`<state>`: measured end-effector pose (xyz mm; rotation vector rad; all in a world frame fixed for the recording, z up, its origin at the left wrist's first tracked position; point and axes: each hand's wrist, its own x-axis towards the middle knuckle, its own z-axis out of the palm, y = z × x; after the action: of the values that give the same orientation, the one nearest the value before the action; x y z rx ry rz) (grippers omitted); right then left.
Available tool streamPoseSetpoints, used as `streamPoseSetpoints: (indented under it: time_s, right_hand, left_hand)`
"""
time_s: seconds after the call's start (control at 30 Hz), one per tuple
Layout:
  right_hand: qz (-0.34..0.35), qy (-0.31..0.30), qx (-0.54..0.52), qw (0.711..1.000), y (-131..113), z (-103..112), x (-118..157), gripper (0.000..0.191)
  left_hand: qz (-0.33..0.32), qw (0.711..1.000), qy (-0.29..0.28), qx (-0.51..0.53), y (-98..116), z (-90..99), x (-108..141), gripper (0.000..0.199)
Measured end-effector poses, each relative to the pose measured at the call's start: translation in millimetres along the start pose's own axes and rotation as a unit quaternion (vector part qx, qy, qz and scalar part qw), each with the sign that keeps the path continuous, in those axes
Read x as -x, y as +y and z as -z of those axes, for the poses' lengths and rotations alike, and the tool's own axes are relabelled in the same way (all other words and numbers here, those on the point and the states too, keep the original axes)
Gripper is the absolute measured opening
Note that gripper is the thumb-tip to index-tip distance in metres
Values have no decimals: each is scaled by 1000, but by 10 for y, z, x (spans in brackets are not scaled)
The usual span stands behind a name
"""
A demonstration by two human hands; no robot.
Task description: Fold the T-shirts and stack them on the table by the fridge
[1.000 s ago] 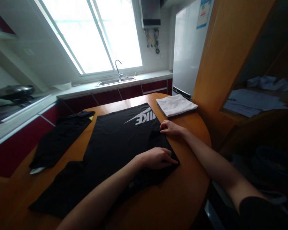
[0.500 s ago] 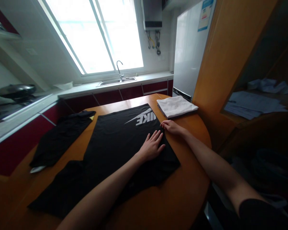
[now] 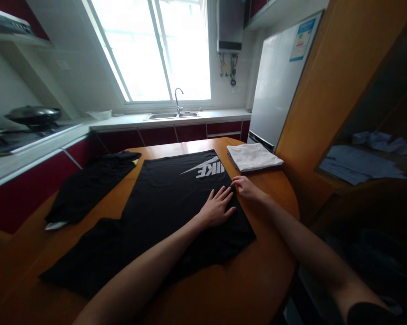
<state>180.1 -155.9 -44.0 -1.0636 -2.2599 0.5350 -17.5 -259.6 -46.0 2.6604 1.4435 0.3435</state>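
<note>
A black T-shirt (image 3: 163, 198) with a pale printed logo is spread over the wooden table, partly folded, one sleeve reaching to the lower left. Flat on its right part rests my left hand (image 3: 218, 206), fingers spread. At the shirt's right edge, just beyond the left fingertips, my right hand (image 3: 247, 187) has its fingers bent and closed on the fabric. A folded stack of clothes (image 3: 254, 156), white on top with a dark layer beneath, lies past my right hand. Another black garment (image 3: 91, 185) lies bunched along the table's left side.
The round-ended wooden table (image 3: 271, 253) curves away on the right. Behind it run a counter with a sink (image 3: 171, 115) and a pan (image 3: 34, 116) on the stove. A fridge (image 3: 278, 81) and a wooden cabinet frame (image 3: 312, 104) stand at right.
The camera view has tilted up slightly and shifted left. The right hand's fingers look more bent at the shirt's edge; the left hand stays flat in the same place on the shirt.
</note>
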Motion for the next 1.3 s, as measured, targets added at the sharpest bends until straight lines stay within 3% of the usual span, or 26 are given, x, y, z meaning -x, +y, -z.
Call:
streamPoseSetpoints:
  time_s: [0.17,0.57,0.7,0.87,1.0,1.1,1.3]
  right_hand:
    - [-3,-22,-5,1000,143,23,4,27]
    - [-11,-25,17,999,127,43,35,3]
    - [-39,-21,53,998,-108,45,148,19]
    - [-13,-30,79,996,-609,-7,752,54]
    - [-30,-115,111,987,-912,-32,1435,65]
    - [-36,-157,150,975,-1010,-25,1799,77]
    - [-64,-118,203,970,-960,-25,2102,83]
  left_hand:
    - [6,999,35,7,-2,68,1,50]
    - [-4,999,-42,-10,-93,71,15,67]
    - [0,998,-58,-16,-89,82,5,68]
    - [-3,999,-52,-14,-96,40,-2,68]
    - [2,998,-58,-12,-80,51,-3,67]
    - [4,998,-58,-10,-64,64,-5,67]
    - [7,999,-52,-6,-48,71,-13,68]
